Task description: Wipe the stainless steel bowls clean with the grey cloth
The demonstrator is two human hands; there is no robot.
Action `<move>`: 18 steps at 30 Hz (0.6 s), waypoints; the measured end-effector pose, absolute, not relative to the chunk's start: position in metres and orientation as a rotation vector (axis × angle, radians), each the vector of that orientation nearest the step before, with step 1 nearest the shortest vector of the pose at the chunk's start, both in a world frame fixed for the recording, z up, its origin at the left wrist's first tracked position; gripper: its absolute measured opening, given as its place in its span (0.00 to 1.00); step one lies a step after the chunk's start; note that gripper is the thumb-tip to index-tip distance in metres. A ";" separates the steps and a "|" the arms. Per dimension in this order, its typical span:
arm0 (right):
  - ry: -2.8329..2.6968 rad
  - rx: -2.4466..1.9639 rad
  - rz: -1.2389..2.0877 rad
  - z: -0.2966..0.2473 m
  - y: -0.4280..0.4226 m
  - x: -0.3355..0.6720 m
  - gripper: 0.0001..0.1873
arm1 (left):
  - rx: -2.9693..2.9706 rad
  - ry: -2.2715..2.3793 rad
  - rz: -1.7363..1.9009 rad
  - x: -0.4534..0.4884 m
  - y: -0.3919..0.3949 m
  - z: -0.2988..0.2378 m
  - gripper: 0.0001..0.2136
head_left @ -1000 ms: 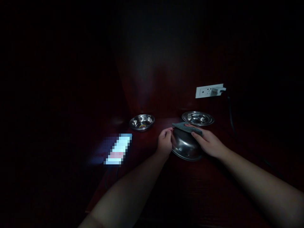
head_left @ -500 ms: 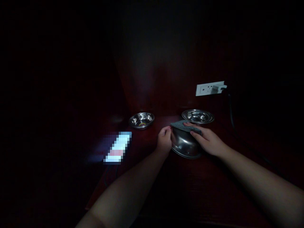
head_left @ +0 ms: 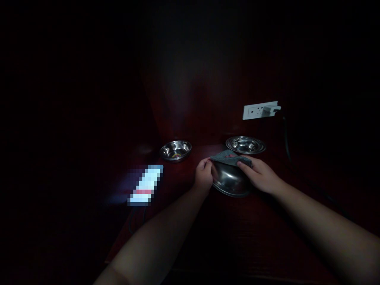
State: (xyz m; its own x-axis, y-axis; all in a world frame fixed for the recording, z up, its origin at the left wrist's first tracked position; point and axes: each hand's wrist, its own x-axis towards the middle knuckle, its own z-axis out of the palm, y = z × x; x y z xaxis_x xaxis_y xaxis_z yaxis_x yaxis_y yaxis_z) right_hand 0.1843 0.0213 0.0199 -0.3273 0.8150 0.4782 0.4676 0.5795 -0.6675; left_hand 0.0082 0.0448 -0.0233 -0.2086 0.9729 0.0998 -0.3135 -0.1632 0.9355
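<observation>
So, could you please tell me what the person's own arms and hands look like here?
Both the left hand and the right hand are bare, with no gloves. The left forearm and right forearm show no sleeves, watch or bracelet. The light is too dim to make out finer details such as the nails.

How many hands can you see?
2. The left hand is at the left side of the nearest metal bowl. The right hand is at its right, holding a grey cloth against it. Some fingers are partly hidden.
</observation>
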 end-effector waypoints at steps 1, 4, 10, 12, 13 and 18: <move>-1.986 -1.014 0.528 0.020 0.021 0.184 0.20 | 0.951 1.021 1.589 0.008 0.044 -0.023 0.12; -2.013 -0.984 0.520 0.021 0.019 0.182 0.20 | 0.962 1.022 1.592 0.008 0.044 -0.022 0.12; -2.016 -0.981 0.494 0.020 0.019 0.180 0.20 | 0.972 1.032 1.596 0.008 0.045 -0.023 0.10; -2.010 -0.982 0.489 0.018 0.020 0.181 0.20 | 0.978 1.053 1.607 0.008 0.044 -0.022 0.10; -2.007 -0.988 0.487 0.018 0.021 0.181 0.20 | 0.981 1.062 1.613 0.008 0.044 -0.022 0.10; -1.990 -1.069 0.466 0.014 0.024 0.183 0.21 | 0.994 1.078 1.603 0.008 0.041 -0.017 0.10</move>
